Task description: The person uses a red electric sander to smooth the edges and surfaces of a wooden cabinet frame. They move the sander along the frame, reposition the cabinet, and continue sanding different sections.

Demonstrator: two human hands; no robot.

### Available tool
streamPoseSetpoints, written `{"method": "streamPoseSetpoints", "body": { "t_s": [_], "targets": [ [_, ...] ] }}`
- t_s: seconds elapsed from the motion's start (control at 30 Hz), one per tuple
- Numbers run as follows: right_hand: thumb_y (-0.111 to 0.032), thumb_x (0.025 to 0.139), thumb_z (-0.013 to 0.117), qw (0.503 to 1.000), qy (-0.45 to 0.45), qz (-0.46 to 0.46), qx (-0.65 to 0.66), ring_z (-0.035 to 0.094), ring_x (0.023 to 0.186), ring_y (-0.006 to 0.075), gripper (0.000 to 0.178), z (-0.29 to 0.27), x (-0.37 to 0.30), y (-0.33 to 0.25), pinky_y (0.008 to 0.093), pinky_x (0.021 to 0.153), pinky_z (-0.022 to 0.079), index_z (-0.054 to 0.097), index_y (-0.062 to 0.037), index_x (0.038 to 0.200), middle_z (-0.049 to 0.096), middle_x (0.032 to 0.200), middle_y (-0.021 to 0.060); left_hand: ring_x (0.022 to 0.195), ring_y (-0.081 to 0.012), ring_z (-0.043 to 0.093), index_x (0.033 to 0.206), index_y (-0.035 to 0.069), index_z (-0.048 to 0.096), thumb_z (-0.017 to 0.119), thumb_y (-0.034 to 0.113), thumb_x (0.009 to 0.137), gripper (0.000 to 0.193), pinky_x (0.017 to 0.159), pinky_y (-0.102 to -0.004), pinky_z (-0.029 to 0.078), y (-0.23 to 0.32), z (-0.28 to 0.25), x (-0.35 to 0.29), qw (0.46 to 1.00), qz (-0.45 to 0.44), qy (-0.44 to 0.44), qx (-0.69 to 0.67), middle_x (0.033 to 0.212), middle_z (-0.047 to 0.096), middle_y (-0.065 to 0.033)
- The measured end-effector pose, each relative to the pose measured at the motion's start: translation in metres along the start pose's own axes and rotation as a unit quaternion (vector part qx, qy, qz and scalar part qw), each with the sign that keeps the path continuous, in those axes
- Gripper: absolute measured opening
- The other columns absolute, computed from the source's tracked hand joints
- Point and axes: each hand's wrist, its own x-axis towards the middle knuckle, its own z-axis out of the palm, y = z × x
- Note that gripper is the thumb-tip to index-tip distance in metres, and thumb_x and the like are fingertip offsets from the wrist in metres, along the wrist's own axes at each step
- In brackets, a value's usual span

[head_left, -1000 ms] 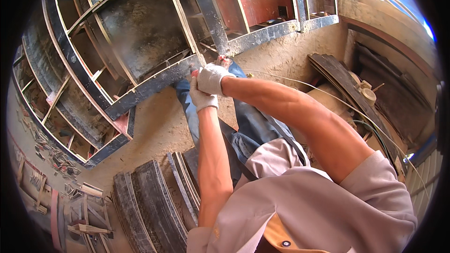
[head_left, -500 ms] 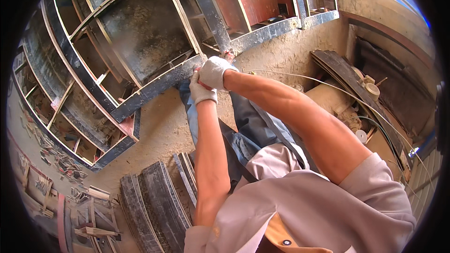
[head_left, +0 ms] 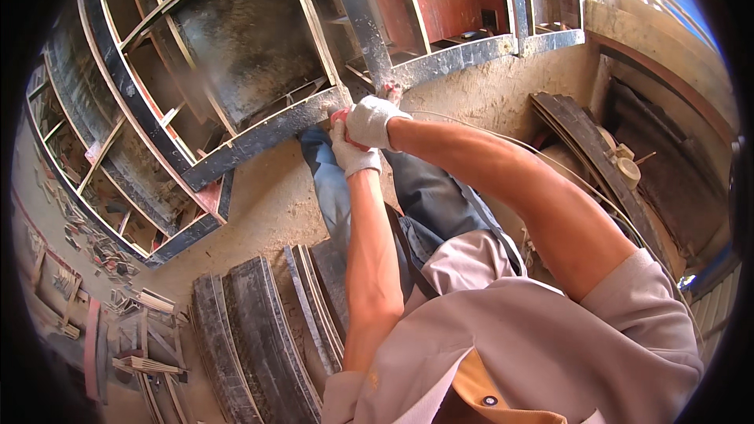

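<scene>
Both my hands wear pale work gloves and are closed close together on a red tool (head_left: 340,115), mostly hidden by the gloves, so its kind cannot be made out. My right hand (head_left: 369,121) wraps over it from above. My left hand (head_left: 357,155) grips it from below, thumb upward. The tool's end lies at the near corner of a dark wooden frame panel (head_left: 271,127) with pale ribs; whether it touches the wood is unclear. A thin pale hose or cord (head_left: 487,136) runs right from behind my right hand.
More curved frame panels (head_left: 169,250) stand at left, and another blue-edged frame (head_left: 455,59) at upper right. Curved dark boards (head_left: 271,330) lie beside my left arm. Wood scraps (head_left: 149,302) litter the floor at lower left. Dark planks (head_left: 585,145) lean at right.
My hands have shifted slightly right and down, and more of the red tool shows. The cord hangs differently beside my right arm. The whole view has moved a little.
</scene>
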Motion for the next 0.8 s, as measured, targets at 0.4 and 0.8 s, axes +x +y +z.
{"method": "streamPoseSetpoints", "body": {
  "t_s": [0.4,0.8],
  "targets": [
    [-0.023,0.084,0.064,1.0,0.02,-0.01,0.013,0.073,0.088,0.0262,0.021,-0.041,-0.012,0.008,0.0394,0.072,0.056,0.078,-0.0121,0.094,0.076,0.096,0.0092,0.112,-0.0293,0.063,0.118,0.008,0.067,0.051,0.03,0.098,0.034,0.099,-0.0426,0.049,0.045,0.063,0.013,0.962,-0.132,0.108,0.215,0.12,0.069,-0.0108],
    [-0.018,0.099,0.035,0.833,0.188,0.518,0.045,0.048,0.131,0.03,0.049,0.051,0.079,-0.09,0.0394,0.114,0.035,0.05,0.0055,0.139,0.048,0.143,0.0226,0.129,-0.0289,0.052,0.139,0.0,0.048,0.038,0.028,0.102,0.048,0.111,-0.0439,0.039,0.065,-0.008,-0.003,0.965,-0.062,-0.075,0.244,0.141,0.053,-0.0179]
  ]
}}
